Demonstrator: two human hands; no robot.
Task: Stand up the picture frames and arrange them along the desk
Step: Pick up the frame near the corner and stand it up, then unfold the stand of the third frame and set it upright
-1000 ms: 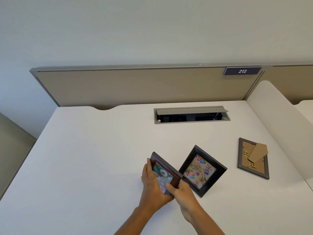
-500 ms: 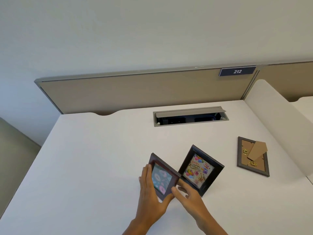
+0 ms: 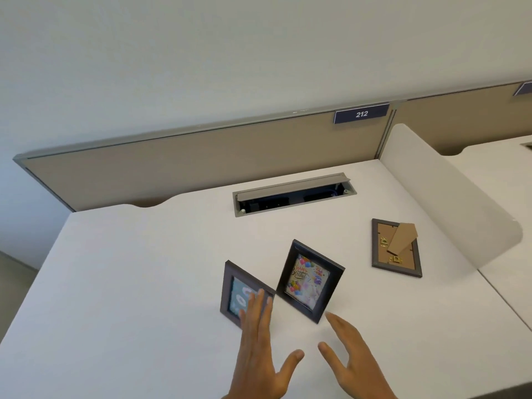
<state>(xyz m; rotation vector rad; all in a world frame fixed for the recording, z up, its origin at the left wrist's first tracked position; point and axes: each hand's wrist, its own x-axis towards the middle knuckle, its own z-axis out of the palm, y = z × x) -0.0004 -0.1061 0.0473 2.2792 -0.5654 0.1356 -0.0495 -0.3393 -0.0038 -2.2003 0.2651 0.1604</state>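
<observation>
Two picture frames stand upright near the middle of the white desk (image 3: 129, 283). The left one (image 3: 234, 292) shows a teal picture in a dark brown frame. To its right stands the black frame (image 3: 309, 280) with a birthday picture. A third frame (image 3: 395, 249) lies face down at the right, its cardboard stand flipped up. My left hand (image 3: 260, 349) is open with straight fingers, its fingertips in front of the teal frame's lower right part. My right hand (image 3: 349, 355) is open and empty, just below the black frame, not touching it.
An open cable tray (image 3: 293, 194) is set into the desk at the back. A beige partition (image 3: 187, 162) with a "212" label (image 3: 361, 113) runs behind the desk. A white divider (image 3: 449, 197) bounds the right side, with another desk beyond it.
Both hands have let go of the teal frame and drawn back toward me with fingers spread. The teal frame now stands by itself. The camera view has shifted.
</observation>
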